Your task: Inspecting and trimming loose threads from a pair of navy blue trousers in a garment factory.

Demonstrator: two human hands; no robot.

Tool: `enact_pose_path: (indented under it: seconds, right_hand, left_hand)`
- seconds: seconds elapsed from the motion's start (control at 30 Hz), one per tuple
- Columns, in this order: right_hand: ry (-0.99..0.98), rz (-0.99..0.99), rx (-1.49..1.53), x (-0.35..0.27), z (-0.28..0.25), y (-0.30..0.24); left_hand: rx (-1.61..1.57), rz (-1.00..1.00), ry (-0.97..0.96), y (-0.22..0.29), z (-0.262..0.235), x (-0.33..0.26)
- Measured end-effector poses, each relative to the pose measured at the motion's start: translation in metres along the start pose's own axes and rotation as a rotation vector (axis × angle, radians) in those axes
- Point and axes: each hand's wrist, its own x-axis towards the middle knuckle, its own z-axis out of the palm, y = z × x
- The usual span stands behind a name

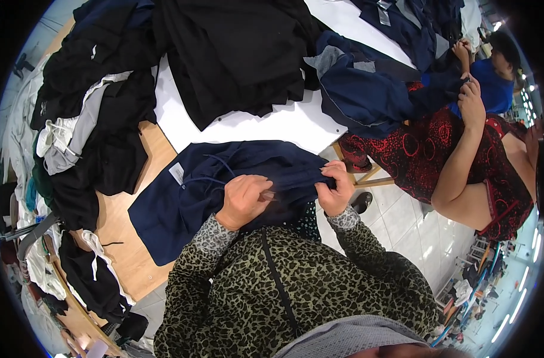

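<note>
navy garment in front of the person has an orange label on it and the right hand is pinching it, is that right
Not quite: the label is white, not orange, as the head view shows. It does lie on the navy garment in front of the person, and the right hand is pinching that garment.

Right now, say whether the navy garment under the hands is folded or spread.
Loosely spread: the navy garment lies wide and rumpled over the wooden table, the right hand gripping its edge.
</note>
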Motion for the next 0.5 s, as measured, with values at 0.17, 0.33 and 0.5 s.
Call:
enact_pose_path:
  seconds: [0.17, 0.33, 0.5]
  right_hand:
    - [-0.017, 0.057, -0.002, -0.003, 0.002, 0.001]
    - [-0.085, 0.067, -0.038, -0.001, -0.002, -0.001]
    - [-0.163, -0.141, -0.283, 0.021, -0.003, -0.018]
  left_hand:
    - [-0.089, -0.1, -0.013, 0.0, 0.0, 0.0]
    - [-0.135, -0.131, -0.05, 0.002, 0.001, 0.005]
    - [-0.14, -0.043, -0.064, 0.003, 0.008, 0.016]
